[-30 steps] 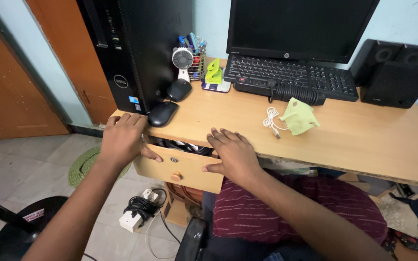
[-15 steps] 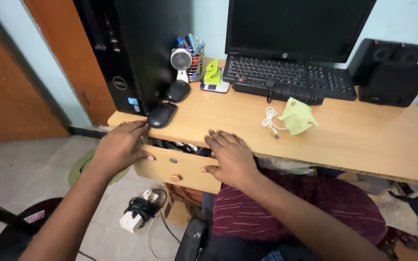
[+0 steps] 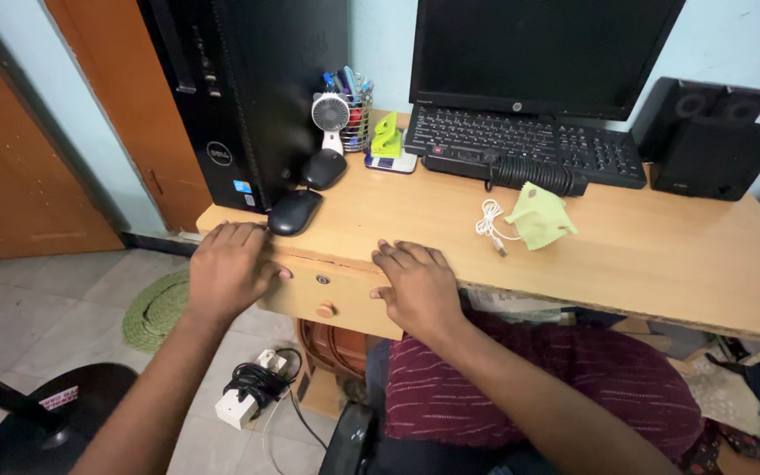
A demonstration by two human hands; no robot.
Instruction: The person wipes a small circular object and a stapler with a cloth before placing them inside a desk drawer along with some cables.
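A light wooden drawer (image 3: 332, 295) with a round knob (image 3: 325, 310) sits under the front edge of the wooden desk (image 3: 644, 255); it looks pushed in, nearly flush. My left hand (image 3: 226, 268) rests flat against the drawer's left end, thumb on its front. My right hand (image 3: 417, 286) lies with spread fingers over the desk edge and the drawer's right end. Neither hand holds anything. A black mouse (image 3: 294, 211) lies just beyond my left hand.
On the desk stand a black computer tower (image 3: 239, 88), a monitor (image 3: 538, 53), a keyboard (image 3: 529, 141), speakers (image 3: 714, 132), a small white fan (image 3: 332, 114), a green cloth (image 3: 540, 215) and a white cable (image 3: 492, 220). A power strip (image 3: 248, 391) and a green mat (image 3: 156, 308) lie on the floor.
The drawer was partly open with cables showing inside; both hands have pushed it in and the gap has closed.
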